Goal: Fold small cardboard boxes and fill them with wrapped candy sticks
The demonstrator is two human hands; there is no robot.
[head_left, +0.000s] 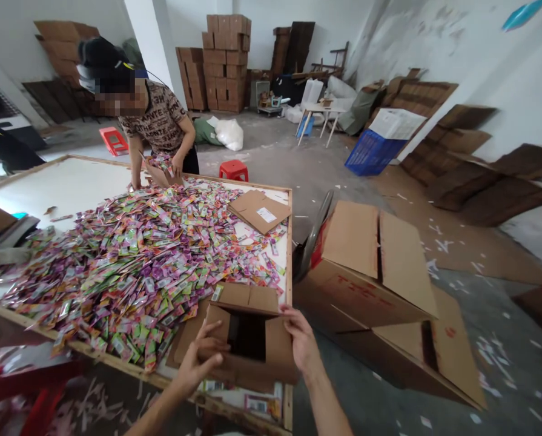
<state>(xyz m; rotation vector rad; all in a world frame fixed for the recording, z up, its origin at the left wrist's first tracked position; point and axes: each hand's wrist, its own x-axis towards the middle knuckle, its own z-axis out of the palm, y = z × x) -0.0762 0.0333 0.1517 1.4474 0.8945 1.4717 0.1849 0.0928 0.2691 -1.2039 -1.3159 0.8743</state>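
A small cardboard box stands at the near right corner of the table, its top flaps folded outward and its inside dark. My left hand touches the box's left side, fingers stretched and apart. At the opposite side, my right hand grips the edge of the right flap between thumb and fingers. Just left of the box spreads a big heap of small colourful packets. A flattened piece of cardboard lies partly under the box.
Flat cardboard with a white label lies on the wooden-rimmed table. Large cartons stand to the right. Across the table, a person holds an open carton over the heap. Red stools stand beyond; paper scraps litter the floor.
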